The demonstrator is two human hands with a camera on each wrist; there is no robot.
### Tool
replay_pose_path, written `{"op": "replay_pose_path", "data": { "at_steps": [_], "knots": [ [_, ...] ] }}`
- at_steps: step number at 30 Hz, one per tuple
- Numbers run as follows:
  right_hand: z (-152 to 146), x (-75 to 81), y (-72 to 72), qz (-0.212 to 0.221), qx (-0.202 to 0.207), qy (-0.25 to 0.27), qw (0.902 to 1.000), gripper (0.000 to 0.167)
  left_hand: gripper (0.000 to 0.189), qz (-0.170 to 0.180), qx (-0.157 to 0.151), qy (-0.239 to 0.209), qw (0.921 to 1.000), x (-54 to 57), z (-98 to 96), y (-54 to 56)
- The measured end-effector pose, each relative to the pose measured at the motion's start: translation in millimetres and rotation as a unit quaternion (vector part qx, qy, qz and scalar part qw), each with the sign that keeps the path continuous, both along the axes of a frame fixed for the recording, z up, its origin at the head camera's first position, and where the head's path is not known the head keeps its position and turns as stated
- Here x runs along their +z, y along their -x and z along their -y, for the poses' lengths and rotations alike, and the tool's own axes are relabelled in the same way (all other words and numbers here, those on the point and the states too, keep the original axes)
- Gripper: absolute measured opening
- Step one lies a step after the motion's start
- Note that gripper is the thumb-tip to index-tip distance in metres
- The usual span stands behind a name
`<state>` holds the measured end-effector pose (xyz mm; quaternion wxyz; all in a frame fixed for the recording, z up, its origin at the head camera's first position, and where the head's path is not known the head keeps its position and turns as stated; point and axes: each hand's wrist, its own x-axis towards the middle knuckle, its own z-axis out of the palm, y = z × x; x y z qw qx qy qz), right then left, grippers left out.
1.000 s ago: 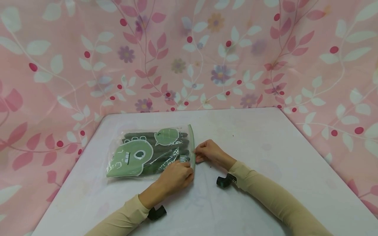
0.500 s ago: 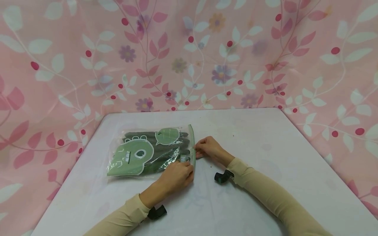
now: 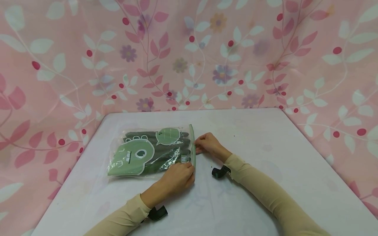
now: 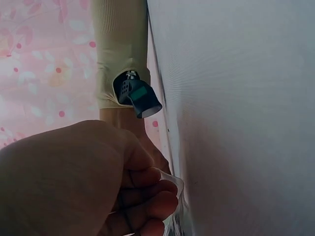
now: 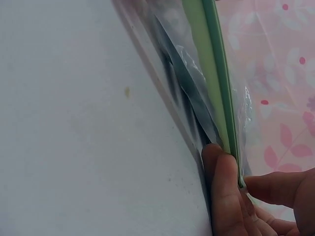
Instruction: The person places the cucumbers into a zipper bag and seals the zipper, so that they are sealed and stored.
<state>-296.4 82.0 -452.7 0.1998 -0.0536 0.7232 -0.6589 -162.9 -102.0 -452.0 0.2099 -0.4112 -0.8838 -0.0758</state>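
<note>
A clear zip bag (image 3: 134,159) with a green one-eyed monster print lies on the table, with several dark, long soft-looking items (image 3: 168,155) inside. Along its right edge runs a green zip strip (image 3: 192,132). My left hand (image 3: 174,177) grips the near end of that edge, fingers curled at a clear plastic corner (image 4: 173,181) in the left wrist view. Farther up the strip, my right hand (image 3: 209,144) pinches it between thumb and fingers; the right wrist view shows the green strip (image 5: 221,73) running into that pinch.
A white-covered table (image 3: 265,183) carries the bag and reaches back to a pink floral curtain (image 3: 189,59). Black wrist-worn devices sit under both sleeves, one at the left wrist (image 3: 157,213) and one at the right (image 3: 220,172).
My right hand has slid a little way up the zip strip, away from my left hand. The left hand and the bag stay nearly where they were.
</note>
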Motion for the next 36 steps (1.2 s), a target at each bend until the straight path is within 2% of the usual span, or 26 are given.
{"op": "replay_pose_path", "data": {
  "at_steps": [17, 26, 36],
  "knots": [
    [6.7, 2.2, 22.2, -0.017, -0.032, 0.004, 0.9993, 0.018, 0.016, 0.022, -0.013, 0.000, 0.9997, 3.6, 0.6, -0.3],
    [9.5, 2.9, 33.3, -0.016, -0.050, -0.013, 0.9985, 0.018, 0.014, 0.029, -0.013, 0.003, 0.9995, 3.1, 0.7, -0.5],
    [11.2, 3.1, 43.0, -0.027, -0.052, -0.025, 0.9980, 0.017, 0.014, 0.030, -0.016, -0.003, 0.9994, 2.8, 1.1, -1.3]
  ]
}}
